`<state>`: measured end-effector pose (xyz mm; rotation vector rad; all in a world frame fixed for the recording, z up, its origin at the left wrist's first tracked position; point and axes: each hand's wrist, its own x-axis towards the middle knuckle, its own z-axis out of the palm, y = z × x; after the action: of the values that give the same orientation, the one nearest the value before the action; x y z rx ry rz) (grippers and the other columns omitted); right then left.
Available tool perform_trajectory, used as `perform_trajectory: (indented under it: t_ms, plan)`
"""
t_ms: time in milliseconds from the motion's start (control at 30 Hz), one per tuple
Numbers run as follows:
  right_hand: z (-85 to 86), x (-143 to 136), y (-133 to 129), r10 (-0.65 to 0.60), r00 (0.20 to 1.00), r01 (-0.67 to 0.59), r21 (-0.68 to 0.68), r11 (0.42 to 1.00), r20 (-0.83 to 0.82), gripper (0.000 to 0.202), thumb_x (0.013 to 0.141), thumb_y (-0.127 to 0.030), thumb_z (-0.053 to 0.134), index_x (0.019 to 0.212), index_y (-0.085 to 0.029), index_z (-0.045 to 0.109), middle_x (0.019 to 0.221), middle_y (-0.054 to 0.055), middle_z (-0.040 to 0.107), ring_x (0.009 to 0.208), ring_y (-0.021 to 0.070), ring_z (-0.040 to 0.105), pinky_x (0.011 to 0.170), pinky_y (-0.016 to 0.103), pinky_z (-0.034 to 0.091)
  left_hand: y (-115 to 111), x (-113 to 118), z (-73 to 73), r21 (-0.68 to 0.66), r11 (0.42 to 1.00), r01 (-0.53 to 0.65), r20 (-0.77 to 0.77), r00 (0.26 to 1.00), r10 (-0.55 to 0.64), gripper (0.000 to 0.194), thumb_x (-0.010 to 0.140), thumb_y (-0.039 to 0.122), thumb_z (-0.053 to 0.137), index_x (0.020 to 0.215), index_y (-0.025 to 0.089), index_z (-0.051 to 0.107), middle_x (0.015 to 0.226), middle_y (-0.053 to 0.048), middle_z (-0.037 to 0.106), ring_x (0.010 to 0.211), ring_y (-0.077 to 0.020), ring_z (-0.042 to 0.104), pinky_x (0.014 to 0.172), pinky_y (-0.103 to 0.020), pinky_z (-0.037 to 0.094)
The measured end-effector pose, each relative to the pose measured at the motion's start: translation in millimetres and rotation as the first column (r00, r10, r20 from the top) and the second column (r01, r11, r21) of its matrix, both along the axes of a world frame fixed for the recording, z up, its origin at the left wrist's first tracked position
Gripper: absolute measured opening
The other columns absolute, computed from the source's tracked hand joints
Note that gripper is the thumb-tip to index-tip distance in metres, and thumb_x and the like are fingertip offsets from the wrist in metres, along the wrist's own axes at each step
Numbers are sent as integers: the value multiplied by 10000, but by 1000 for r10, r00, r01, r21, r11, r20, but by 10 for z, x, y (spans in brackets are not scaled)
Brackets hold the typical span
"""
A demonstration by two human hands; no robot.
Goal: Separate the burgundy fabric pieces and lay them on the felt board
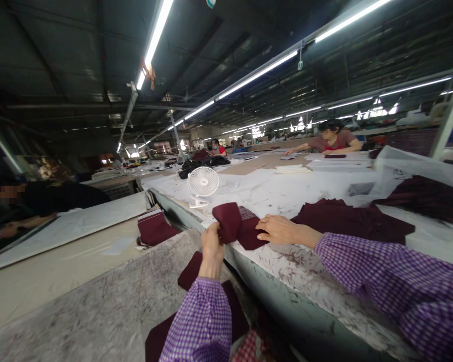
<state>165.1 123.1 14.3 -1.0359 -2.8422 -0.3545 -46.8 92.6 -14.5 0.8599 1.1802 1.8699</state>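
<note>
The dark red cloth (228, 221) was at the near edge of the white table (249, 186). The left hand (212, 244) was closed on the left side of it. The right hand (277, 230) had its fingers a bit bent and touching the right side, but I cannot tell if it pinched the cloth. A white fan (203, 182) stood just behind, and a dark red pile (351, 221) lay to the right.

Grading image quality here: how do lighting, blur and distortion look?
Head view: tubes glare white beneath a dark roof; head view: the far-left person looks dim and soft; head view: the right sleeve seems stretched, the left hand and right hand fairly clear.
</note>
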Motion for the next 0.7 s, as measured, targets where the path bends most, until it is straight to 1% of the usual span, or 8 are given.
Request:
perform_trajectory:
  t_ms: [167,300,400,467,533,600,667,700]
  plan:
    - [41,-8,-46,-51,999,51,-53,997,4,327,903,-337,473,1096,-163,673,1127,112,667,1051,234,596,973,350,410,-170,-495,135,-41,989,-145,306,940,150,82,692,142,518,643,179,464,559,40,497,519,-89,495,563,-212,448]
    - [42,4,-49,-66,998,63,-117,991,-15,367,904,-321,457,1140,-123,656,1173,141,644,1099,261,573,1020,396,375,-413,-440,178,7,967,-254,457,861,223,78,664,146,575,672,170,500,597,47,531,527,-83,516,535,-197,431]
    - [66,23,-32,-24,996,9,-189,982,-82,391,895,-347,470,1169,-130,645,1222,147,620,1146,273,547,1041,420,355,-569,-232,174,104,970,-221,327,928,176,116,657,214,618,663,174,508,561,68,513,483,-71,485,504,-189,399]
    - [113,42,-47,-49,974,-22,-309,951,-221,415,912,-398,438,1141,-128,653,1190,152,636,1104,261,574,1001,399,400,-643,-61,142,112,992,-60,121,992,46,149,676,280,629,664,177,522,531,74,494,449,-69,454,477,-190,374]
    - [175,81,-98,-231,900,-4,-537,844,-370,551,951,-496,307,1104,-93,650,1068,178,676,953,244,638,869,371,492,-697,117,90,65,988,143,-154,979,-132,162,715,301,608,643,175,535,578,42,556,519,-94,522,522,-205,411]
    - [230,152,-177,-457,796,-7,-762,648,-397,706,950,-593,175,1134,-68,608,934,190,695,784,225,663,706,341,536,-750,283,37,8,955,298,-420,867,-267,156,753,257,572,624,172,546,723,-12,656,722,-146,623,669,-241,472]
    - [254,255,-263,-558,746,-45,-864,502,-363,722,916,-663,226,1210,-85,543,941,185,684,724,214,658,620,321,536,-822,417,11,-45,919,391,-596,728,-339,141,779,201,534,644,176,568,889,-39,707,902,-183,642,805,-281,477]
    - [253,312,-301,-559,748,-62,-877,476,-356,685,890,-669,334,1236,-108,518,982,174,670,734,207,653,611,310,533,-868,469,13,-68,903,424,-647,670,-364,137,789,181,518,668,181,582,944,-40,714,941,-189,641,841,-294,472]
